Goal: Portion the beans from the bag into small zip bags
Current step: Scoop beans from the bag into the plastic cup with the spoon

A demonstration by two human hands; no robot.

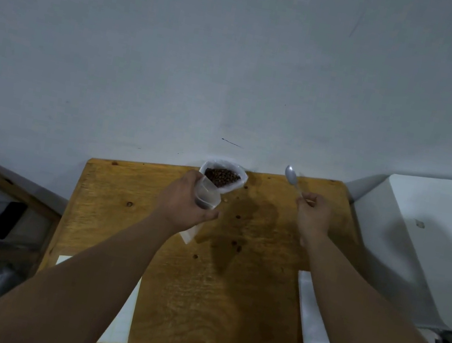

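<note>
We work over the desk point(242, 295), where flat white pieces point(311, 316) lie by both forearms; we cannot tell whether they are unfilled zip bags. The bag of beans point(222, 177) stands open just beyond our left hand point(182, 209), well stocked. That hand grips a small zip bag point(208, 195) with a few beans at its bottom, so we judge this portion barely begun. Our right hand point(313, 217) pinches a spoon point(291, 176), its bowl empty. Stray beans point(237, 246) lie between our hands.

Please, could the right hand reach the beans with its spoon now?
Probably yes: the bag stands open, its beans exposed toward the spoon; the left hand holds the small zip bag at the left edge.
</note>
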